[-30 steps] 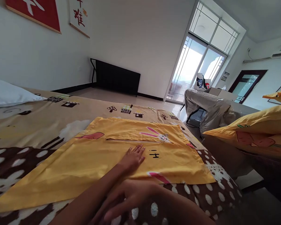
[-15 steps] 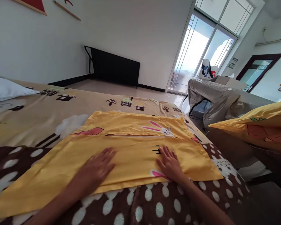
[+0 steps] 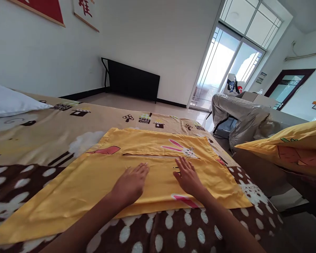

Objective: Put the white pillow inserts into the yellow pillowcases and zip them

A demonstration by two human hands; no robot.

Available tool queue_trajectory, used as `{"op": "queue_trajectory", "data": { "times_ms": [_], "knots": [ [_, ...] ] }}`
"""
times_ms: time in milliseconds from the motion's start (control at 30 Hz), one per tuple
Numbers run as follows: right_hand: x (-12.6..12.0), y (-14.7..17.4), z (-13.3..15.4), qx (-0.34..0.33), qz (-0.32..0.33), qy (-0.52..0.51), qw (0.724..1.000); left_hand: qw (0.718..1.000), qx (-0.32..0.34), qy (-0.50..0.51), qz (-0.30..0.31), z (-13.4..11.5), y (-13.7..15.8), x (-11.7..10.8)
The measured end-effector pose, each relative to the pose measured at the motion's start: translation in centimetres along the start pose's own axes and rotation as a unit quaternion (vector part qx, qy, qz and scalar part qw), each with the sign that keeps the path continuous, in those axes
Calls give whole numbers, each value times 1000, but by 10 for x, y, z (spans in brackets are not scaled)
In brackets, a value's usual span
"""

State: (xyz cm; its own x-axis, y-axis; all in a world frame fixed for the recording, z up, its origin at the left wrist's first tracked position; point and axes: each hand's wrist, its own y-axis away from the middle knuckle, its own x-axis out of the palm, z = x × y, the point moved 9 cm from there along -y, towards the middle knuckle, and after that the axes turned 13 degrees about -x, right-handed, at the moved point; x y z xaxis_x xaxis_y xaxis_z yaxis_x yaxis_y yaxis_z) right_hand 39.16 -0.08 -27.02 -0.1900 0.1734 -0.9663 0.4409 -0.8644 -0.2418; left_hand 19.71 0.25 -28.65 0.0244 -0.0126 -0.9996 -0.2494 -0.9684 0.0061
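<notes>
A yellow pillowcase (image 3: 76, 189) with rabbit and carrot prints lies spread over the bed. Across its upper part runs a long slit opening, whose edges sit slightly apart. My left hand (image 3: 133, 182) rests palm down near the middle of the cloth, just below the slit, fingers extended. To its right, my right hand (image 3: 187, 177) is also palm down with fingers spread, its tips close to the slit and a printed rabbit face. Neither hand grips anything. The cloth's near edge has a fold under the wrists.
The bed cover (image 3: 181, 239) is brown with white dots near me and beige beyond. A white pillow (image 3: 13, 102) lies at far left. At right is a stuffed yellow pillow (image 3: 300, 147). A black panel (image 3: 133, 79) leans by the wall; a plastic-covered table (image 3: 247, 112) stands beyond the bed.
My left hand has moved right and is now closer to the right hand. My right hand has slid slightly up toward the slit. The view has tilted up a little.
</notes>
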Motion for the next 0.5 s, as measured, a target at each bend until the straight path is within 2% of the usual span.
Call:
{"op": "queue_trajectory", "data": {
  "times_ms": [33, 100, 167, 267, 367, 433, 500],
  "knots": [
    [4, -21, 20, -38, -4, -19, 999, 1000, 8, 5, 11, -24, -15, -8],
    [14, -57, 46, -87, -19, -40, 995, 1000, -24, 9, -6, -47, -45, -20],
    [27, -85, 53, -97, -25, -58, 993, 998, -62, 10, -26, -48, -68, -19],
    [49, -112, 39, -57, -20, -92, 994, 995, -82, 18, -46, -32, -91, -8],
    [66, -120, 11, -51, 5, -109, 993, 995, -80, 27, -44, 7, -103, 4],
    [67, -110, -22, -57, 21, -102, 993, 993, -108, 31, -36, 57, -105, 14],
    [61, -85, -74, -32, 26, -87, 995, 985, -162, 37, -51, 123, -99, 20]
  ]
}}
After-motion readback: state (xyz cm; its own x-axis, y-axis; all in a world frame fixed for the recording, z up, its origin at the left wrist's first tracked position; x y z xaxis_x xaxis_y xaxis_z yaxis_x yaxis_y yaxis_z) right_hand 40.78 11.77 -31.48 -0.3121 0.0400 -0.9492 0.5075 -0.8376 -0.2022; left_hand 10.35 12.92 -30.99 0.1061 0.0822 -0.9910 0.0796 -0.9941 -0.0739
